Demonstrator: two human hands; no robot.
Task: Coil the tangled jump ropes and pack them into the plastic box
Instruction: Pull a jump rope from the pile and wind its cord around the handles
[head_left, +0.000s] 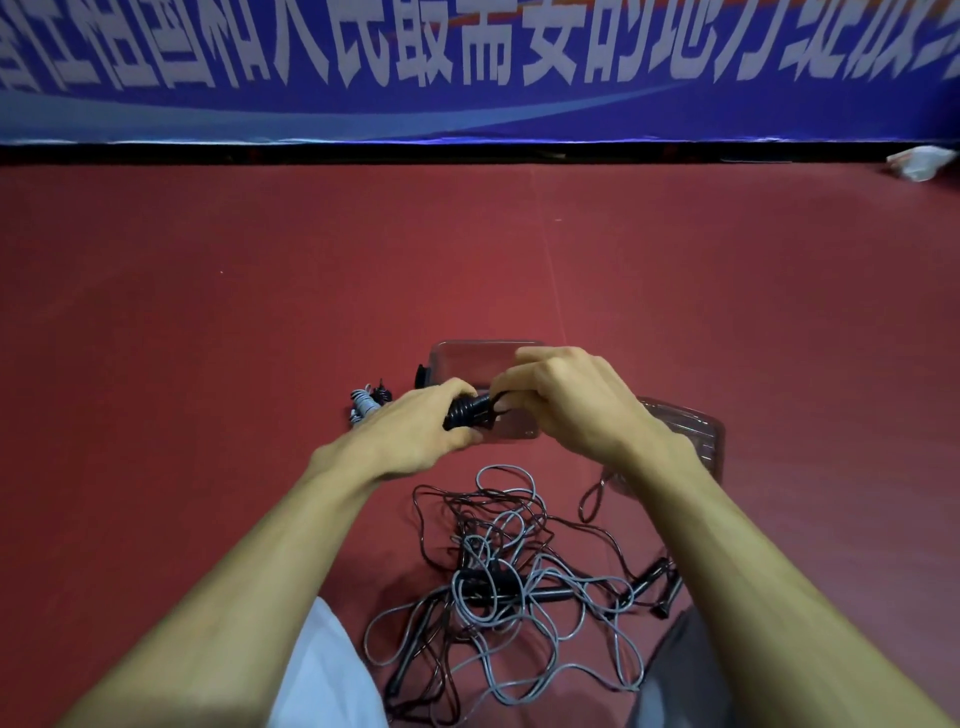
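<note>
On the floor (208, 312), the box (467, 358) sits beyond the tangled ropes (498, 571); a lid (696, 431) lies to its right, a coiled rope (366, 405) to its left.

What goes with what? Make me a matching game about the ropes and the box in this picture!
Things:
1. tangled ropes
2. plastic box
3. grey coiled rope
4. black coiled rope

Places:
a. gripped by the left hand and right hand
b. see-through, just behind the hands
c. spread loose on the red floor
d. on the floor, left of the box

Pairs: 1-c, 2-b, 3-d, 4-a.
</note>
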